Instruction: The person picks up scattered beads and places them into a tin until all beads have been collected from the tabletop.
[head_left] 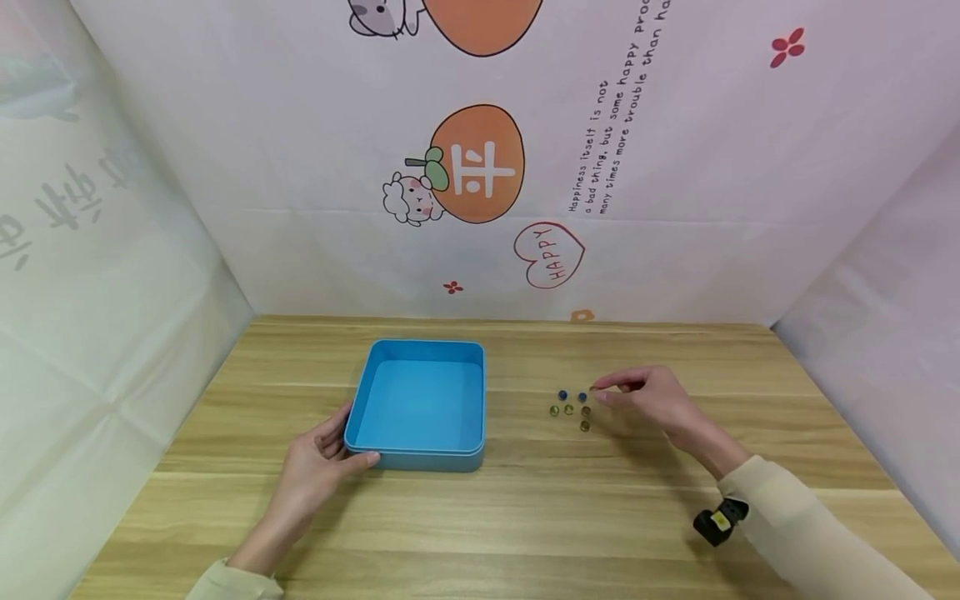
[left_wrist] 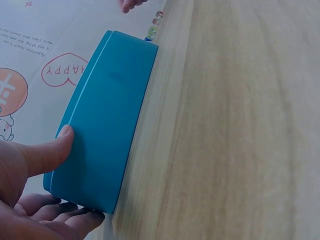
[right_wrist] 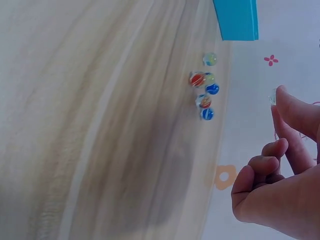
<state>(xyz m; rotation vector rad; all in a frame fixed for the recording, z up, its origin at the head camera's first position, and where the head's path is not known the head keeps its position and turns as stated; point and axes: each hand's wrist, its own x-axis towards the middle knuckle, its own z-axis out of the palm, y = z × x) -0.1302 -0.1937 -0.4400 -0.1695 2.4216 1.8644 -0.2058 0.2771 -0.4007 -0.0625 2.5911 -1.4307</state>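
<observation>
A square blue plastic box (head_left: 420,408), open at the top, sits on the wooden table. My left hand (head_left: 318,467) grips its near left corner, the thumb on the front wall and the fingers around the left side, as the left wrist view also shows. To the right of the box, my right hand (head_left: 654,398) pinches a clear, greenish glass marble (right_wrist: 273,96) between thumb and fingertip, above the table. Just left of that hand lie several marbles: blue ones (head_left: 562,395), yellow-green ones (head_left: 568,409) and red-swirled ones (right_wrist: 197,79).
The light wooden table (head_left: 555,517) runs back to a white printed cloth (head_left: 315,167) hanging behind it. More cloth hangs at the left and right sides. A black device (head_left: 720,522) is strapped at the right wrist, by the cream sleeve.
</observation>
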